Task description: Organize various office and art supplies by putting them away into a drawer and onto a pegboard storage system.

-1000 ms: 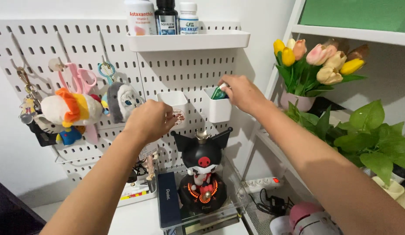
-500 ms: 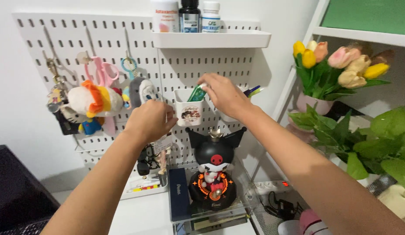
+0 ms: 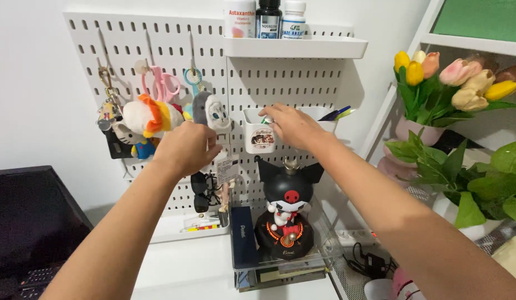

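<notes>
My right hand (image 3: 290,125) reaches over a white cup (image 3: 260,140) hung on the white pegboard (image 3: 130,39). Its fingertips press on a small green packet (image 3: 267,119), which is almost wholly down inside that cup. A second white cup (image 3: 328,123) just to the right holds pens (image 3: 338,113) and is partly hidden by my wrist. My left hand (image 3: 185,147) is a closed fist in front of the pegboard, beside a grey plush toy (image 3: 210,111) and an orange and white plush toy (image 3: 149,116). I see nothing in it.
A white shelf (image 3: 294,47) above carries three bottles. Pink scissors (image 3: 160,83) and key charms hang on the board. Below stands a black figurine (image 3: 288,219) on a clear box. Tulips (image 3: 452,83) and a leafy plant (image 3: 480,183) stand right, a dark laptop (image 3: 30,222) left.
My right hand carried the green packet from the right cup to the left cup and lowered it in. My left fist stayed by the plush toys. The view shifted left.
</notes>
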